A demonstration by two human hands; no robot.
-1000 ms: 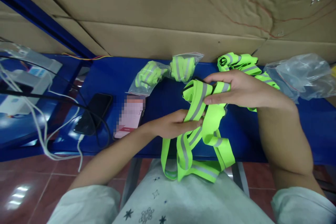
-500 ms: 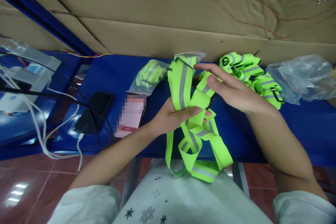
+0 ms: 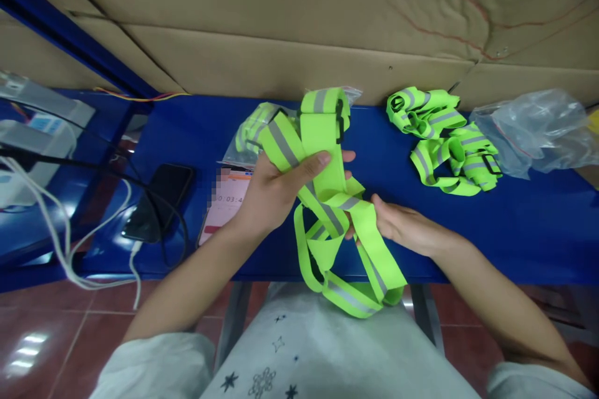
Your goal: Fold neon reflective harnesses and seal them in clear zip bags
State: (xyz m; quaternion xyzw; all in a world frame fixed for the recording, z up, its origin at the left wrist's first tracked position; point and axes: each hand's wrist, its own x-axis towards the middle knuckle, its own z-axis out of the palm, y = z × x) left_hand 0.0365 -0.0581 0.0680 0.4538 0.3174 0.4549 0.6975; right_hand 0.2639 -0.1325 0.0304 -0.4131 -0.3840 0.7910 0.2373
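My left hand (image 3: 274,193) pinches a bundle of neon-yellow reflective straps (image 3: 327,168), thumb on top and fingertips showing past the far side. Grey stripes run along the webbing, and a black buckle sits near its upper end. Lower down, my right hand (image 3: 405,224) has its thumb beside a hanging loop of the same straps, with its fingers partly hidden behind the webbing. Loose loops droop over the table's front edge toward my lap. Behind the bundle lies a clear bag (image 3: 238,153) with folded yellow straps in it, partly covered.
Two heaps of similar reflective straps (image 3: 425,112) lie to the right, beside crumpled clear plastic bags (image 3: 538,131). On the left are a phone showing a timer (image 3: 227,199), a dark phone (image 3: 161,199) on a white cable, and power strips with cords (image 3: 51,131). Cardboard (image 3: 262,68) lines the back.
My right hand has moved down from the upper part of the straps to the lower loops. My left hand has shifted slightly up and left, and the upper straps now spread apart.
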